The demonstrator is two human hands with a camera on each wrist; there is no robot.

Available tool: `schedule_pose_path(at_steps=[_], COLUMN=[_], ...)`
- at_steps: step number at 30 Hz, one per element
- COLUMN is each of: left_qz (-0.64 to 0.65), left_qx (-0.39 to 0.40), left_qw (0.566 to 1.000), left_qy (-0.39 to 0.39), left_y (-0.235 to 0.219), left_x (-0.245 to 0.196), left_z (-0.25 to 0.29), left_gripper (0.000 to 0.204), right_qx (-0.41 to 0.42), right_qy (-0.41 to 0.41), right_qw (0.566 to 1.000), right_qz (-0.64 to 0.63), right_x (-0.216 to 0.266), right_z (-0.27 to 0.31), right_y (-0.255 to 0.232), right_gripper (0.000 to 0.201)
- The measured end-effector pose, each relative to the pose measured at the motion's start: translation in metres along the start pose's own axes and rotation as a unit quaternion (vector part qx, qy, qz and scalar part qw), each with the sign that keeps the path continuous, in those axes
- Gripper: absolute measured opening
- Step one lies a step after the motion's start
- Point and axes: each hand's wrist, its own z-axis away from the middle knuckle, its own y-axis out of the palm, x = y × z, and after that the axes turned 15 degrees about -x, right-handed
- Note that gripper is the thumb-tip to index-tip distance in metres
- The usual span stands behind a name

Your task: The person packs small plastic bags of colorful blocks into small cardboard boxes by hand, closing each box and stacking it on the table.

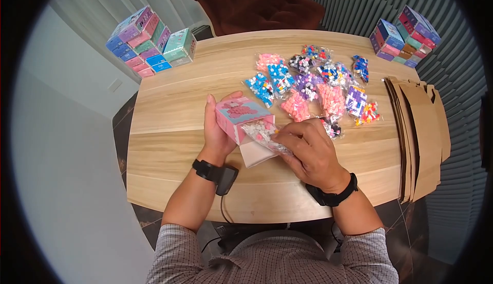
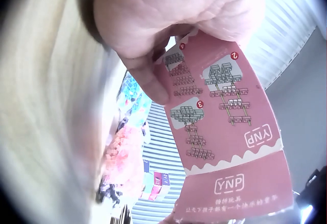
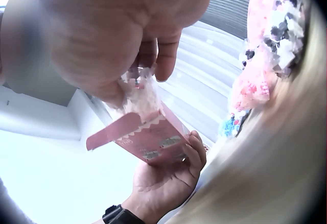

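Observation:
My left hand (image 1: 217, 130) holds a small pink toy-brick box (image 1: 246, 113) with a blue-topped picture panel and its end flap hanging down. Printed building steps and "YNP" lettering show on the box's side (image 2: 219, 111) in the left wrist view. A clear bag of white and pink bricks (image 1: 262, 132) sticks partly out of the box's open end. With thumb and fingers, my right hand (image 1: 310, 150) pinches the outer end of that bag. The rest of the bag is hidden inside the box.
Beyond the hands lie several bags of coloured bricks (image 1: 331, 99) on the wooden table (image 1: 174, 109). Stacked small boxes stand at the far left (image 1: 146, 42) and more boxes at the far right (image 1: 390, 40). Flattened brown cardboard (image 1: 423, 135) lies along the right edge, and a brown chair (image 1: 257, 6) stands behind.

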Motion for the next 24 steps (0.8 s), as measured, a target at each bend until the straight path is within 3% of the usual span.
schedule_pose_path(at_steps=[6,9,15,18,24], left_qz=[0.018,-0.002,-0.068,-0.075,-0.058], left_qx=[0.022,-0.044,0.039,0.052,0.038], left_qw=[0.999,0.999,0.996,0.996,0.998], left_qy=[0.021,0.031,0.034,0.012,0.004], left_y=[-0.003,-0.002,-0.003,0.001,0.001], left_x=[0.002,0.003,0.014,0.017,0.013], left_z=[-0.003,-0.006,-0.003,0.003,0.002], left_gripper=[0.076,0.077,0.076,0.077,0.077], right_qx=[0.007,0.006,-0.007,-0.060,-0.010], right_qy=[-0.004,-0.016,-0.027,0.051,-0.031], right_qw=[1.000,0.999,0.999,0.997,0.999], right_qz=[0.023,0.032,0.016,-0.014,-0.022], right_x=[0.001,-0.002,0.001,0.010,0.002], right_z=[0.001,0.000,0.001,0.011,0.007], right_y=[0.000,-0.004,0.005,0.018,0.016], right_gripper=[0.043,0.043,0.037,0.035,0.038])
